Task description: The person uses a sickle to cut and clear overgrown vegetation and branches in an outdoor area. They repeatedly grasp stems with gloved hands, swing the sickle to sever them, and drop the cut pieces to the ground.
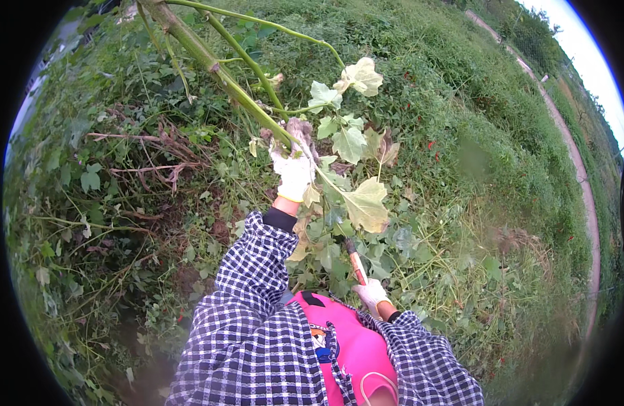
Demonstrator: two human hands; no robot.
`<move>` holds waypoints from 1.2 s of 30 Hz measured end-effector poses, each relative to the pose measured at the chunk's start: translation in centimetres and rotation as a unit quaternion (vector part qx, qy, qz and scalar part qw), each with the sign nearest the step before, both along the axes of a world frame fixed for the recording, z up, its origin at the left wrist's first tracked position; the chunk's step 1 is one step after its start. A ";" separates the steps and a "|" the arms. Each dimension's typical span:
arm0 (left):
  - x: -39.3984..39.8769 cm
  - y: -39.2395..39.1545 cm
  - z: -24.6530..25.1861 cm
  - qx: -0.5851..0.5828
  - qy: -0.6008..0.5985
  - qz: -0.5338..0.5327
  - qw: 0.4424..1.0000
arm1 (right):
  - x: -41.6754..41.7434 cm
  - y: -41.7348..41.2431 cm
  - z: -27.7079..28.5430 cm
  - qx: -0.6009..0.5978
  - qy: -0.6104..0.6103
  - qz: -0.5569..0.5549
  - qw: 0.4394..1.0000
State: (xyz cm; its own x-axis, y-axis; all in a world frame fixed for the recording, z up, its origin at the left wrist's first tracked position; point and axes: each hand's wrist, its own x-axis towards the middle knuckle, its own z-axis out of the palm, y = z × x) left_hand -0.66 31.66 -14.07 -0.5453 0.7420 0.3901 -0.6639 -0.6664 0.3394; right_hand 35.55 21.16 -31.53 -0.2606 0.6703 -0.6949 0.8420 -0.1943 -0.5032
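My left hand (294, 175), in a white work glove soiled at the fingers, grips a thick green plant stalk (248, 104). The stalk slants up to the upper left, with thinner side stems branching from it. Broad lobed leaves, some pale yellow (366, 205) and some green (349, 144), hang to the right of the glove. Lower and nearer my body, my right hand (372, 294) wears a light glove and is closed around a tool handle (357, 266), reddish and pale with a dark upper end. Leaves hide the tool's head, so its kind cannot be told.
Dry brown stems (164, 152) lie tangled on the left. Cut or flattened greenery (444, 274) covers the ground at right. Dense green plants with small red fruits (431, 145) grow beyond. A narrow pale path (571, 134) curves along the far right.
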 end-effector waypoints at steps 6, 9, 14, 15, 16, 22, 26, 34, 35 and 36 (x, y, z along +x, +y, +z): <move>-0.1 -0.3 -2.2 -0.279 0.072 0.236 0.928 | -7.2 4.1 16.8 0.171 0.328 -0.143 0.918; 1.5 -2.0 3.0 -0.287 0.025 0.183 0.940 | -9.8 5.3 23.9 0.178 0.502 -0.199 0.823; 1.5 -2.2 9.0 -0.226 -0.024 0.235 0.945 | -5.1 2.4 10.8 0.220 0.151 -0.007 0.964; -1.1 -3.4 8.7 -0.165 0.013 0.176 0.970 | -2.4 1.5 8.4 0.021 0.021 0.004 1.000; -1.6 -3.4 9.0 -0.198 0.028 0.208 0.958 | 2.1 -0.2 0.3 0.007 -0.100 -0.024 0.995; -2.9 -3.2 7.2 -0.156 0.016 0.226 0.961 | 2.3 -0.4 4.4 0.058 0.094 -0.175 0.978; 1.8 -1.6 3.8 -0.168 -0.143 0.246 0.944 | -7.9 4.0 19.4 0.187 0.409 -0.224 0.865; 6.0 -4.2 -2.4 -0.564 0.221 0.310 0.733 | -9.3 3.6 11.4 0.206 0.160 -0.016 0.965; 7.0 -4.9 -3.1 -0.597 0.200 0.262 0.731 | -7.8 3.7 9.8 0.187 0.101 0.023 0.977; 7.0 -5.6 -3.4 -0.652 0.236 0.258 0.673 | -6.5 3.9 9.9 0.180 0.096 0.051 0.978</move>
